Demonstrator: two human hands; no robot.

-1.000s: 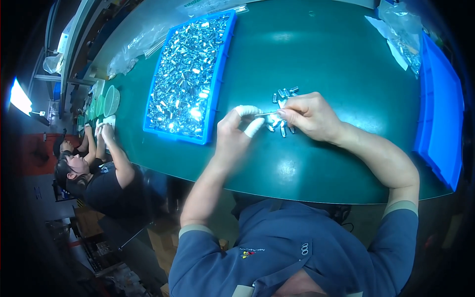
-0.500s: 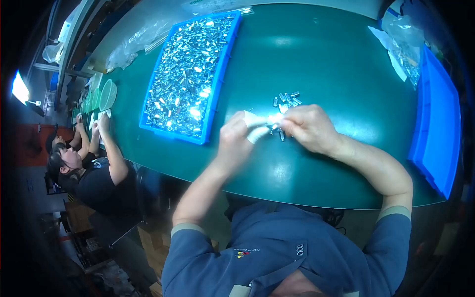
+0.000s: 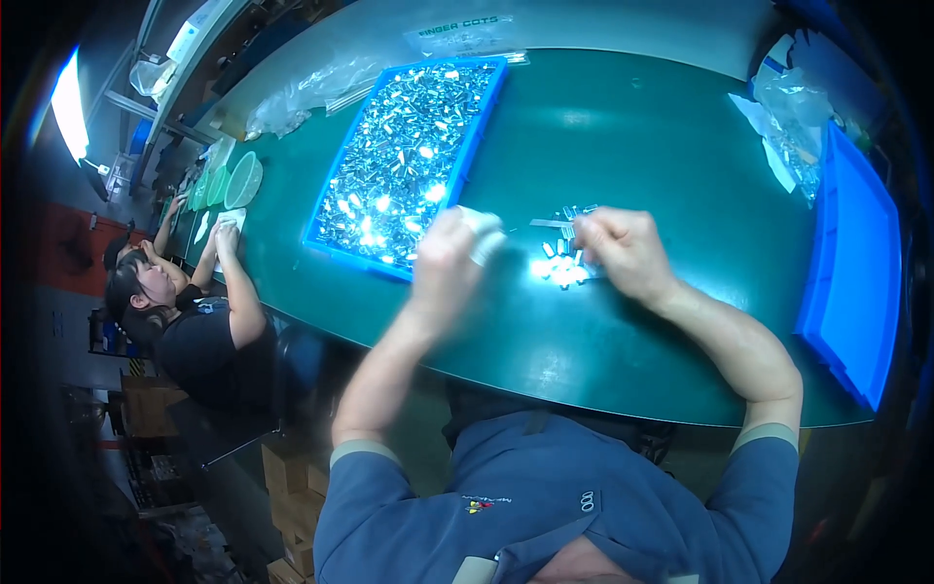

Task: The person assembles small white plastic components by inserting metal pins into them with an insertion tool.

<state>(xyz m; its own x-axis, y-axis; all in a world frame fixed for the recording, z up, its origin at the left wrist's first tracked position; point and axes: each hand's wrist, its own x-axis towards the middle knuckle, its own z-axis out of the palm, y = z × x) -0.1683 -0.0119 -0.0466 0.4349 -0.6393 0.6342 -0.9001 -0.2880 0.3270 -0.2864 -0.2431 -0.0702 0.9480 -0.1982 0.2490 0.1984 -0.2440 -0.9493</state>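
Observation:
My left hand, white finger cots on its fingers, is over the near right edge of a blue tray full of small shiny metal pieces. Its fingers are curled together and slightly blurred; whatever they may hold is hidden. My right hand pinches a thin, flat, silvery strip that points left. Below and beside the strip, a small loose group of the same metal pieces lies on the green tabletop, glaring in the light.
An empty-looking blue tray leans at the right edge. Clear plastic bags lie at the far right, more plastic at the back left. Two other people work at the left, near green bowls.
My left hand has moved left, away from my right hand, to the tray's edge. The strip in my right hand now shows. The whole view has shifted slightly.

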